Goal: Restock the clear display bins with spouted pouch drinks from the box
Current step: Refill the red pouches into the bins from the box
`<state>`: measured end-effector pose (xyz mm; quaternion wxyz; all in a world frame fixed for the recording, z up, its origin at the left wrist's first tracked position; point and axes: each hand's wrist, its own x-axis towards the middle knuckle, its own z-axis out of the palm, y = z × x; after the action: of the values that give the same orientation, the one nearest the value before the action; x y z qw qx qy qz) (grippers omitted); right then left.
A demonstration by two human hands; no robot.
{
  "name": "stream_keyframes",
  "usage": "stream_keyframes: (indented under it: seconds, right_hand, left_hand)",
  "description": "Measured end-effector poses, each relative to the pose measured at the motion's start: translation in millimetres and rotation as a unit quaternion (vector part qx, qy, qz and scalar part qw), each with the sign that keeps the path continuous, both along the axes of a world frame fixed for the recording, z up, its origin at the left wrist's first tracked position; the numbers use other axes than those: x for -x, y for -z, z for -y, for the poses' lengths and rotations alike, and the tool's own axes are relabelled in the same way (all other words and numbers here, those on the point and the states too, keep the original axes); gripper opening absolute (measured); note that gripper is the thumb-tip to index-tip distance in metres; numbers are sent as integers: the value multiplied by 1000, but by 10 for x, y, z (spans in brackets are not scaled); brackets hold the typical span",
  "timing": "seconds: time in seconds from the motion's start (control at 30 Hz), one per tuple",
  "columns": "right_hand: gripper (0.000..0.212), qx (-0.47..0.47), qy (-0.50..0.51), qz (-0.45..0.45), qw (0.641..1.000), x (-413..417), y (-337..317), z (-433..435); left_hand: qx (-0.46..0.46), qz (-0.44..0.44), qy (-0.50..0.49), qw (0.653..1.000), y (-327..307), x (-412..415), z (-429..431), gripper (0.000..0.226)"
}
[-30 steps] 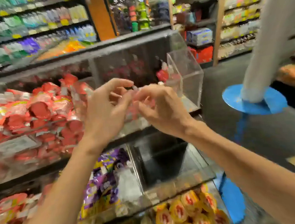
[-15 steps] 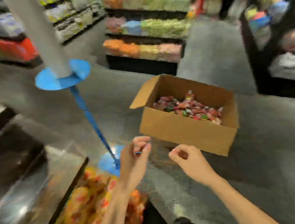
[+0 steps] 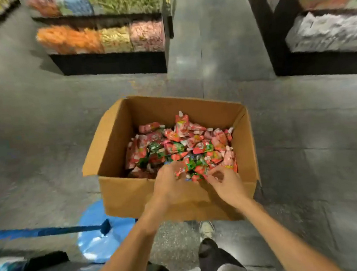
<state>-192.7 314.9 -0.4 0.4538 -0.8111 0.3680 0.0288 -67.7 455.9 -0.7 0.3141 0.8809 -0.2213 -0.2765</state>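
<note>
Open cardboard box (image 3: 122,192) sits on the grey floor (image 3: 303,146) at centre frame, flaps upright. Spouted pouches (image 3: 180,146), red and green with white caps, lie loose in a heap across its bottom, deeper toward the right wall.

Both arms reach over the near wall from the bottom of the frame. Left hand (image 3: 169,183) is knuckles up, fingers curled down into the nearest pouches. Right hand (image 3: 227,183), just beside it, has fingers curled with tips touching the heap. Motion blur: cannot tell whether either hand has a pouch gripped.

Lower left: blue round base (image 3: 96,239) with a blue pole (image 3: 52,231). Below the box, a shoe (image 3: 206,230). Upper left: low shelf (image 3: 100,38) of orange, yellow and pink goods. Upper right: black rack (image 3: 272,30).
</note>
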Motion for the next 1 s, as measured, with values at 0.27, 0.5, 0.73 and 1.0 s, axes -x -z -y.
stream_keyframes:
  seconds: [0.27,0.5,0.73,1.0]
  right_hand:
    - [20,-38,-76,-179,980,-843,687,468]
    - [42,-86,-84,-220,968,-1474,1273,264]
    - [59,-107,-100,-233,961,-2020,1650,-113]
    - [72,-114,-170,-294,934,-2606,1762,-623]
  left_hand:
    - [-148,-12,66,987,740,-842,463,29]
    - [-277,115,35,953,1393,-1806,337,62]
    - [-327,157,49,931,1854,-2133,-291,101]
    - [-319,151,64,933,1830,-2129,-450,105]
